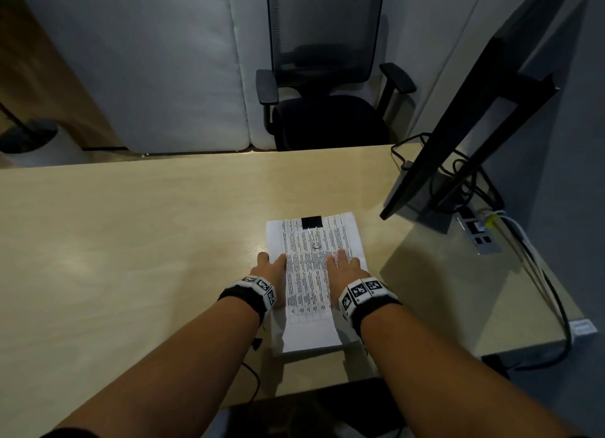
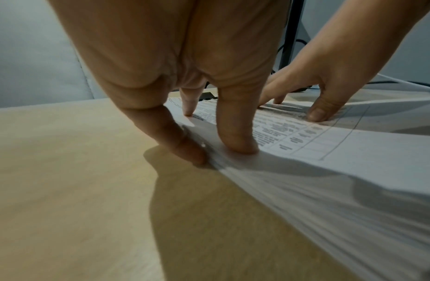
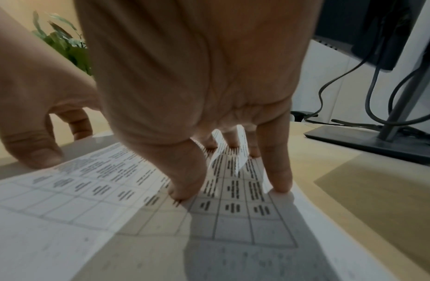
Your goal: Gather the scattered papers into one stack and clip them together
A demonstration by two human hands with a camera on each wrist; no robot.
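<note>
The left hand point(image 1: 269, 267) lies with straight fingers on the stack's point(image 1: 309, 293) left edge, holding nothing. The stack sits near the tabletop's point(image 1: 131, 228) front edge, right of centre, with a black clip point(image 1: 311, 222) on its far edge. The right hand point(image 1: 343, 264) presses flat on its right side. Gathering and clipping look done; only letting go seems left.

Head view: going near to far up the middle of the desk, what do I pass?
Near edge of the paper stack → hands, left hand and right hand, side by side → binder clip → bare desk → office chair.
</note>
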